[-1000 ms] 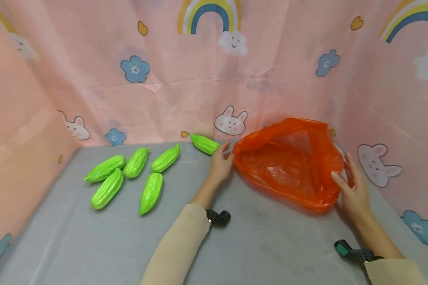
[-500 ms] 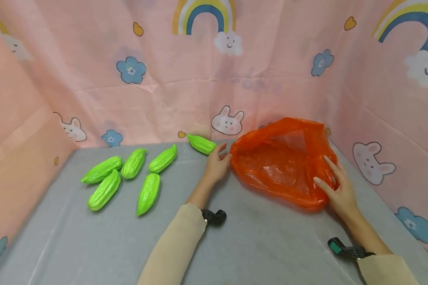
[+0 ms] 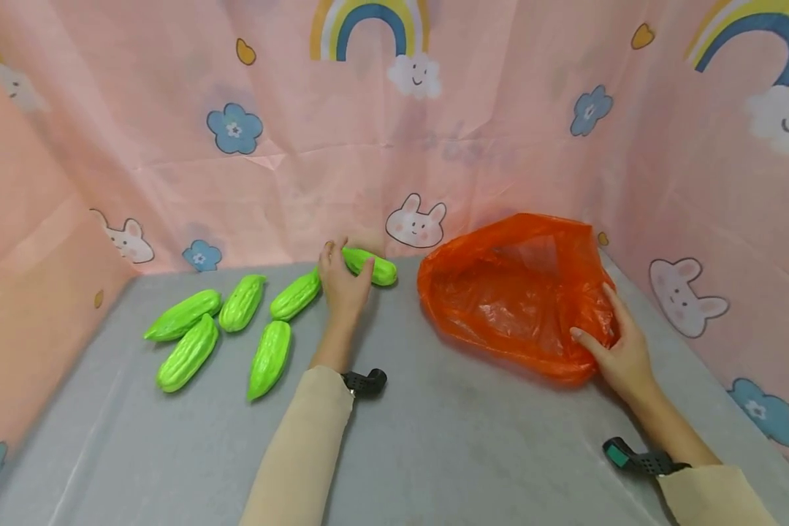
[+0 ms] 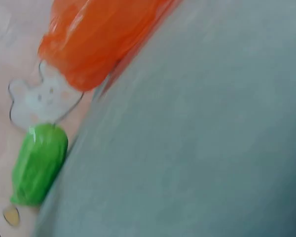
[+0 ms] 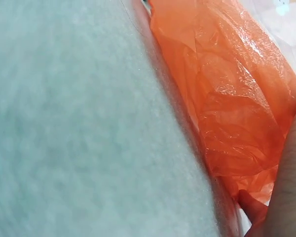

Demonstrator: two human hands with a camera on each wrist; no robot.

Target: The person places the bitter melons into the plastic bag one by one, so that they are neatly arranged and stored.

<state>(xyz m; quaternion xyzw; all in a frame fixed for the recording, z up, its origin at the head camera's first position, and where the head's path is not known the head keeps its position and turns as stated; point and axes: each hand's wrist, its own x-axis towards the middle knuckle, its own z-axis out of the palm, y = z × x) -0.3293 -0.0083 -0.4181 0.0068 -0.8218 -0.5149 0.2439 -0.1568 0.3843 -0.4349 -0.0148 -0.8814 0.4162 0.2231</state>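
In the head view my left hand reaches over the back of the table with its fingers spread, holding nothing. Its thumb overlaps a green bitter melon lying by the back wall, and its fingertips are close to another bitter melon. That back melon also shows in the left wrist view. An orange plastic bag stands on the right with its wide mouth facing me. My right hand holds the bag's right side between thumb and fingers. The right wrist view shows the wrinkled bag against that hand.
More bitter melons lie at the left: one upright in front, others grouped farther left, including a melon. Pink patterned cloth walls enclose the grey table at the back and sides.
My left hand has let go of the bag's left edge area and moved left over the back melon. My right hand has come inward onto the bag's right side.
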